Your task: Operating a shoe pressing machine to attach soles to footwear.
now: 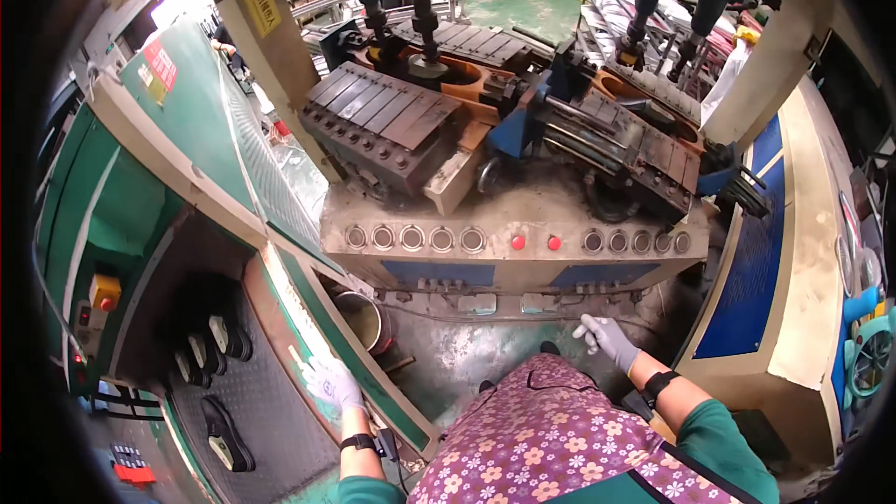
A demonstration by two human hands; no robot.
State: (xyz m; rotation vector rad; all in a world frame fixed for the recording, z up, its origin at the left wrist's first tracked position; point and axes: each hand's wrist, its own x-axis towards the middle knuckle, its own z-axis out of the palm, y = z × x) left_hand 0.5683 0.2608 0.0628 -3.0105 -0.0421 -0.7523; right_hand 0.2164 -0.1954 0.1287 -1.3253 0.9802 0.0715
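Note:
My left hand [331, 383], in a white glove, is over the pale side rail [313, 331] of a conveyor, fingers spread and nothing in them. Whether it touches the rail I cannot tell. Several black shoes [224, 434] with pale patches lie on the dark conveyor belt [280, 420], to the left of that hand. My right hand [609, 341], also gloved, hangs free in front of the machine base, its fingers loosely bent and apart, holding nothing. Ahead stands a two-station press machine [523, 196] with round buttons along its front.
Two red buttons [553, 243] sit mid-panel. A bucket [362, 319] stands on the floor between conveyor and machine. At right is a beige and blue cabinet [747, 252] with a teal fan [870, 359] beyond. A yellow box with a red button [105, 293] is at far left.

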